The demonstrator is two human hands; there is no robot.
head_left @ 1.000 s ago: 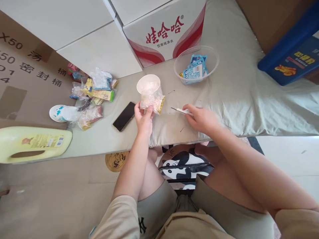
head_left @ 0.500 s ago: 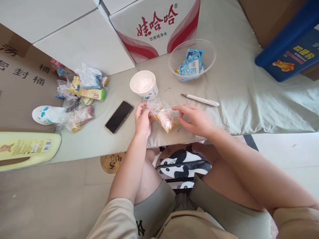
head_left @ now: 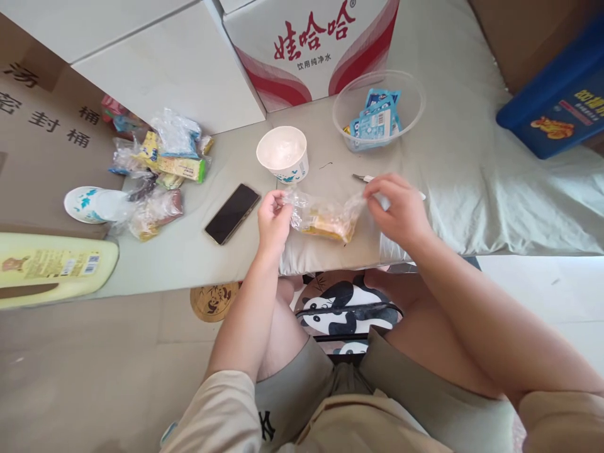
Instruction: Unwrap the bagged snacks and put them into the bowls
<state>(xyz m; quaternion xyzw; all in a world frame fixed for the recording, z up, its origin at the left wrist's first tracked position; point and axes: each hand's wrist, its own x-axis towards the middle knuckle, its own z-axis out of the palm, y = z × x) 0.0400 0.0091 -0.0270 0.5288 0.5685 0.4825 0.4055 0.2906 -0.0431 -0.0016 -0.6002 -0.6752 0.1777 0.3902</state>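
Note:
Between my two hands stretches a clear plastic bag [head_left: 325, 217] with yellow-orange packets inside, low over the cloth near its front edge. My left hand [head_left: 275, 220] is closed, pinching the bag's left end. The right end is pinched by my right hand [head_left: 396, 207], whose fingers are closed. Behind the bag stands a white paper bowl [head_left: 283, 154] with crumpled clear plastic in it. Partly covered by my right hand, a white utility knife or pen [head_left: 363, 178] lies on the cloth. A black phone [head_left: 233, 214] rests left of my left hand.
A clear plastic tub [head_left: 406, 119] with blue sachets [head_left: 377, 119] stands behind. Wrapped snacks [head_left: 177, 151] and a tipped paper bowl [head_left: 89, 204] lie at left, near a yellow jug [head_left: 61, 267]. A white carton [head_left: 311, 56] and a blue container [head_left: 552, 107] stand further back.
My right hand has moved right and closed on the bag's right end. The bag is now stretched wider between both hands. The view has shifted slightly.

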